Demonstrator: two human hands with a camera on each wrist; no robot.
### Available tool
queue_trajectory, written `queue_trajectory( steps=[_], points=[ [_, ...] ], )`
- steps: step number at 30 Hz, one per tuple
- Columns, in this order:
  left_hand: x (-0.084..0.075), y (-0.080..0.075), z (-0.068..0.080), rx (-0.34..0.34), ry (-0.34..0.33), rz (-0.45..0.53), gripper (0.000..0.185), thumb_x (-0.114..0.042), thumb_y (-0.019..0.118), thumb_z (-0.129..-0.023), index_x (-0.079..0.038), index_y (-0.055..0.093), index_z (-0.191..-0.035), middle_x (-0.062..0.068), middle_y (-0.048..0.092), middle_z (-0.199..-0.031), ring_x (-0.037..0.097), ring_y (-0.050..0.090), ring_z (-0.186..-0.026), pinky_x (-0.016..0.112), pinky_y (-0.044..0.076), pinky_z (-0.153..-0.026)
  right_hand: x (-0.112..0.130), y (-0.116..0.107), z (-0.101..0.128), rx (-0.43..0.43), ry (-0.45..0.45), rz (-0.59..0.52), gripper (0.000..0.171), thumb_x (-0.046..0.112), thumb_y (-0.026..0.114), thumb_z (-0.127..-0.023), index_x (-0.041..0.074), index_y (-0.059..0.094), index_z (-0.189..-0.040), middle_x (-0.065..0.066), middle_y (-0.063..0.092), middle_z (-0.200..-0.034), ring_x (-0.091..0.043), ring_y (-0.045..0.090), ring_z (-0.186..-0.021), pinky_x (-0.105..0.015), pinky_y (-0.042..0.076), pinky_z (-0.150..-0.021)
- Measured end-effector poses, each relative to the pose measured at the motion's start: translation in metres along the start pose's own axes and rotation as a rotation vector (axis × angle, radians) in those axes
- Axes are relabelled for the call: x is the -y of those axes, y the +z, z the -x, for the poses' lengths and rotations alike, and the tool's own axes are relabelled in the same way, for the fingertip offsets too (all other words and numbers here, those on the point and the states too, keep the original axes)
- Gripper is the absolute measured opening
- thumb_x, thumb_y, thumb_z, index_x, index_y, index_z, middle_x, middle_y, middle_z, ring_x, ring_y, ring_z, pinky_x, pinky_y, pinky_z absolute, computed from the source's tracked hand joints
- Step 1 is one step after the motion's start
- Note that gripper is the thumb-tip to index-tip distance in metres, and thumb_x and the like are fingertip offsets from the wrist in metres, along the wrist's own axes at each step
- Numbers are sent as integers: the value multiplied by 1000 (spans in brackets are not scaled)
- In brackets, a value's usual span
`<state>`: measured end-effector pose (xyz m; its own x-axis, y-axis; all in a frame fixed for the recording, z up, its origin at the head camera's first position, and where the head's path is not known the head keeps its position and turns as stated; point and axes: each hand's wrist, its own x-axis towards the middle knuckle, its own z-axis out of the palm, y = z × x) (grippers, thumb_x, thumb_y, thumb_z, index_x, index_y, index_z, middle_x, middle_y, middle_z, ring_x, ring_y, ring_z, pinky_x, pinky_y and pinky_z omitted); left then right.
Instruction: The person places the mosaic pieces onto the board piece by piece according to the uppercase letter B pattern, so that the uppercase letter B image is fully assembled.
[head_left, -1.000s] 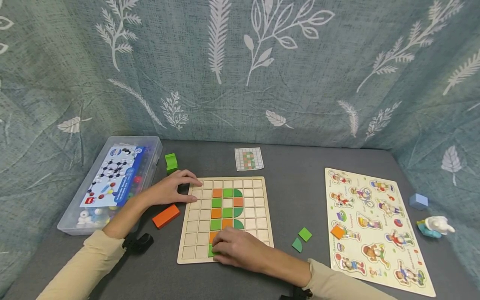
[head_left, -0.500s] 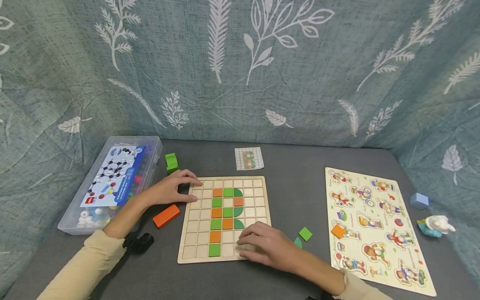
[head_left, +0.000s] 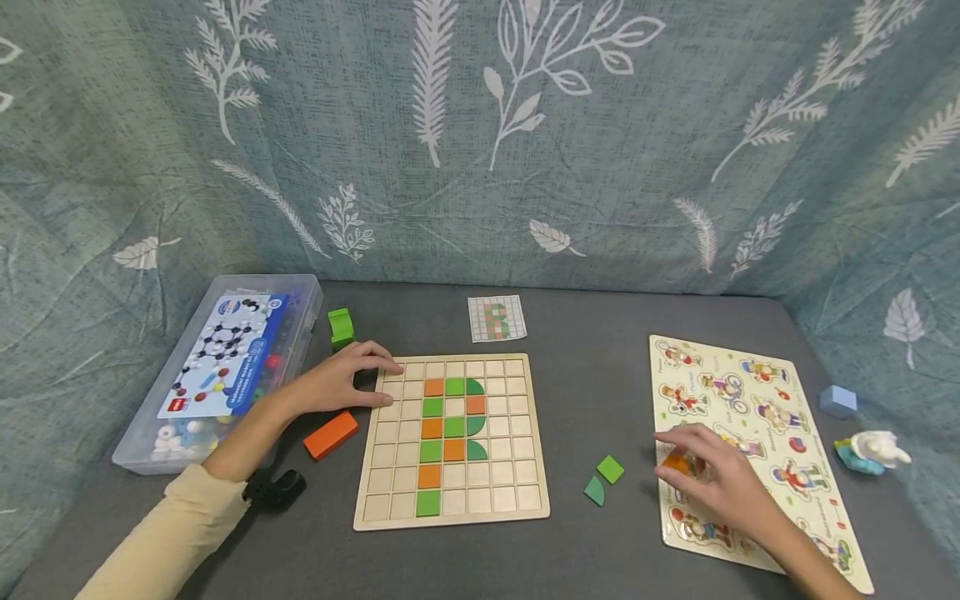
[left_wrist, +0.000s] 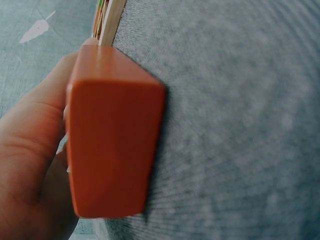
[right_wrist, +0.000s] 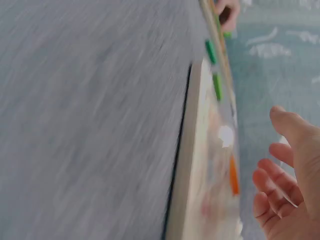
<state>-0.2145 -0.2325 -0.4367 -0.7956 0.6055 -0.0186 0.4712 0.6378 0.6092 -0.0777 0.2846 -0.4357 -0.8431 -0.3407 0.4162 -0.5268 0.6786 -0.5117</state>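
Observation:
The wooden grid board (head_left: pixel 495 500) carries orange and green square tiles in its middle columns, with several dark green quarter-round tiles beside them. My left hand (head_left: pixel 347 382) rests at its left side, thumb and fingers spread on the border and outer squares. In the left wrist view an orange block (left_wrist: pixel 115 145) hides part of that hand. Over the picture puzzle board (head_left: pixel 757 400), my right hand (head_left: pixel 712 475) is held with parted fingers around an orange tile (head_left: pixel 678 463). The right wrist view shows the fingers (right_wrist: pixel 272 185) above that tile, with a gap between.
A green square tile (head_left: pixel 611 469) and a quarter-round green tile (head_left: pixel 595 491) lie between the boards. A pattern card (head_left: pixel 497 318) is behind the grid. The plastic box (head_left: pixel 217 367) and green block (head_left: pixel 341 327) are at left; a blue cube (head_left: pixel 837 402) and small figurine (head_left: pixel 870 452) at right.
My right hand has left the grid's lower middle, uncovering a green tile there, and moved right across to the orange tile on the picture board. The left hand has stayed in place.

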Motion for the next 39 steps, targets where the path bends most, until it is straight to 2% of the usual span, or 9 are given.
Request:
queue_trajectory(
  steps=[4,9,16,20,26,33,35,39],
  points=[
    [0,0,0,11,-9,5,40,-37,73,-86,-20,67,-122,3,55,-126,28,48,-118,56,40,-97,-11,-8,10,1,69,27,43,3,83,-70,11,71,-111,3,64,-102,2,50,-72,-16,36,-62],
    [-1,0,0,17,-14,8,40,-38,73,-86,-21,67,-122,3,54,-126,28,47,-118,56,40,-97,-15,-9,15,1,92,21,38,3,83,-71,15,72,-106,6,63,-103,2,52,-76,-16,36,-62],
    [-2,-1,-1,13,-18,5,41,-38,73,-86,-20,67,-122,3,55,-125,28,48,-118,56,40,-97,-16,-8,16,-22,47,-13,38,-2,83,-67,19,74,-97,6,64,-100,2,49,-74,-15,36,-61],
    [-2,-1,-1,21,-21,9,41,-39,73,-86,-20,67,-122,4,55,-126,28,48,-119,56,40,-98,-18,-7,17,-31,12,-21,40,-5,84,-64,18,74,-95,4,65,-97,4,51,-81,-13,37,-63],
    [0,0,0,17,-20,4,42,-40,73,-86,-20,67,-123,4,55,-126,28,48,-118,57,40,-98,-20,-5,19,-40,-4,-4,41,-7,85,-60,18,74,-92,3,66,-96,9,53,-95,-7,40,-75],
    [2,1,-1,16,-18,3,41,-40,72,-87,-21,67,-122,3,55,-126,28,48,-118,56,40,-98,-21,-4,20,-38,-1,-43,40,-9,84,-62,17,74,-91,2,65,-96,5,52,-86,-12,38,-65],
    [2,1,-1,18,-21,4,41,-40,72,-86,-21,67,-122,3,55,-125,28,48,-118,56,40,-98,-22,-4,21,-31,5,-33,40,-9,83,-63,18,75,-91,3,66,-97,6,52,-89,-11,38,-67],
    [1,0,-1,18,-21,3,41,-40,72,-86,-21,67,-122,3,55,-125,28,48,-118,56,40,-98,-21,-4,20,-25,15,16,40,-6,84,-63,21,74,-91,5,67,-96,6,51,-86,-10,37,-66]
  ],
)
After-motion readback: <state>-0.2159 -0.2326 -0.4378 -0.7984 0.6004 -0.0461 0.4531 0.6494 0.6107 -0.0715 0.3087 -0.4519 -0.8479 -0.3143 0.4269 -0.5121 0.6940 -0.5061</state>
